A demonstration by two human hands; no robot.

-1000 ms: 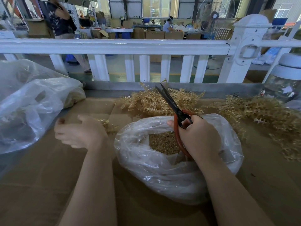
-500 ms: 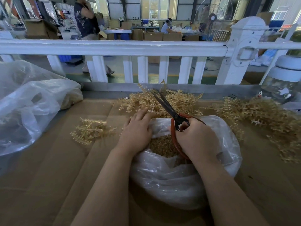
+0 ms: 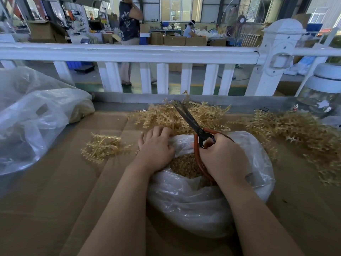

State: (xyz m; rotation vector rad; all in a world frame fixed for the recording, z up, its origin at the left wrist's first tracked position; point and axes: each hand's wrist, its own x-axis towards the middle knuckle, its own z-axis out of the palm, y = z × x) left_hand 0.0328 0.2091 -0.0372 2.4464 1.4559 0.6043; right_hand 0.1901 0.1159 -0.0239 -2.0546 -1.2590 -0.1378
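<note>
A clear plastic bag (image 3: 193, 209) lies open in front of me, with small golden cut pieces (image 3: 184, 165) inside. My right hand (image 3: 223, 159) grips the red handles of black-bladed scissors (image 3: 190, 121), whose slightly parted blades point up and away over the bag. My left hand (image 3: 155, 148) rests on the bag's far left rim. Its fingers curl into the near edge of a pile of golden plastic sprigs (image 3: 184, 115), and the fingertips are hidden. A separate golden sprig (image 3: 105, 146) lies on the cardboard to the left.
Brown cardboard (image 3: 55, 200) covers the table. A second heap of golden sprigs (image 3: 299, 135) spreads at the right. A large clear bag (image 3: 31, 122) fills the left side. A white railing (image 3: 129, 52) runs along the table's far edge, and a white-lidded glass jar (image 3: 321, 95) stands at the far right.
My left hand left a golden sprig on the cardboard at the left and moved right to the bag's rim and pile, where its fingers have curled. The right hand kept the scissors.
</note>
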